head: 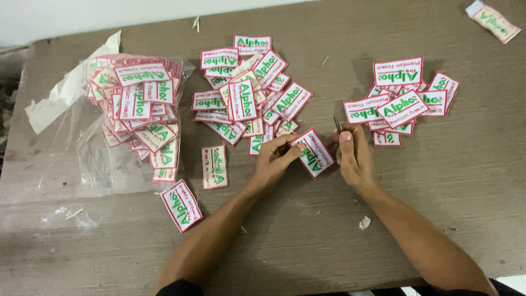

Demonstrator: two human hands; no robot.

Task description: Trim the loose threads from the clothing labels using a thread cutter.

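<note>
My left hand (274, 161) pinches a white rectangular patch (313, 154) with a red border and green lettering, holding it just above the brown table (339, 241). My right hand (353, 156) is closed around a small metal cutting tool (337, 124) whose tip points up beside the patch's right edge. A loose heap of the same patches (249, 93) lies just beyond my left hand. A smaller pile of patches (402, 101) sits beyond my right hand.
At the left, a clear plastic bag (90, 148) spills more patches (139, 104), with white paper (66, 90) behind it. Two single patches (181, 205) (215, 167) lie near my left forearm. One packet (493, 21) lies at the far right corner. Small scraps (365, 222) dot the table.
</note>
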